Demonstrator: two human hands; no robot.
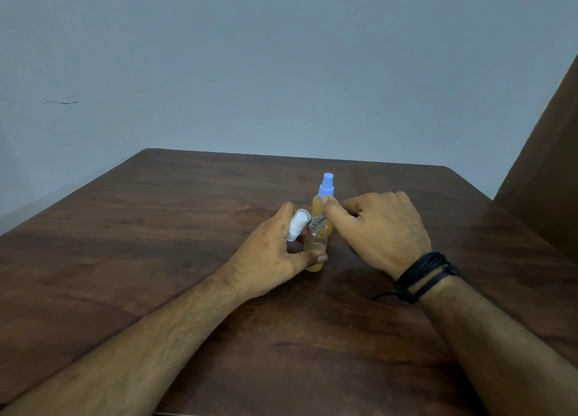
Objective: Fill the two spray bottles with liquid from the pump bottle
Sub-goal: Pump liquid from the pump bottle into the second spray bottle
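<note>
Your left hand [275, 247] grips open spray bottle [317, 250] plus white spray cap [297, 225]. Right hand [375, 228] pinches at neck, contents unclear. Filling step; next, likely close bottle.

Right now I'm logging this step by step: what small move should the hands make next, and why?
Probably set the white spray cap down. The left hand holds both it and the small clear bottle, whose neck looks open and which seems only partly filled, while the right hand rests by the blue-topped bottle of yellow liquid.
</note>
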